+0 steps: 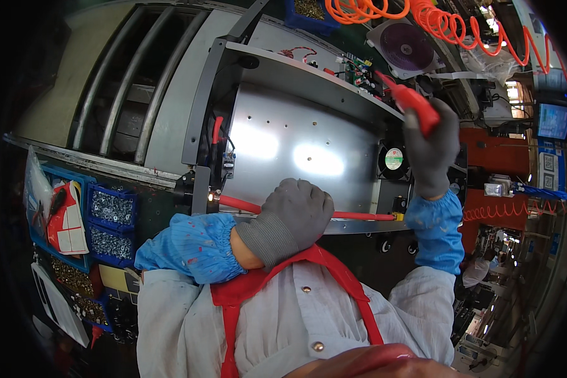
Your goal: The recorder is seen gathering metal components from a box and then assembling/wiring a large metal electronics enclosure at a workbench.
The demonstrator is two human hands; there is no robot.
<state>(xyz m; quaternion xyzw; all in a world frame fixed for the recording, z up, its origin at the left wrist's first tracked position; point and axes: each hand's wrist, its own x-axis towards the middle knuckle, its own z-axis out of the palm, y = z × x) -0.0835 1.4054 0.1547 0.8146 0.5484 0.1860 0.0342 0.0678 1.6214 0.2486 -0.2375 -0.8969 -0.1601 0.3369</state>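
Gripping a red handheld tool (pixel 417 106) with a tapered tip, the gloved right hand (pixel 433 151) is raised at the upper right of the frame, the tip pointing up and left; its blue sleeve (pixel 436 230) rises from below. The left hand (pixel 296 214), at centre, curls over a red tube (pixel 362 215) along the lower edge of an open metal case (pixel 277 110); whether it grips or only rests cannot be told. A fan at the case's right end bears a round white-and-green label (pixel 394 159), its print too small to read. Far right, a blue panel (pixel 548 165) shows square codes. Left of frame, two blue bins (pixel 111 225) hold small silvery hardware, brass-coloured pieces (pixel 75 275) lie below, and a blue tray (pixel 77 175) carries a red-and-white package (pixel 68 220).
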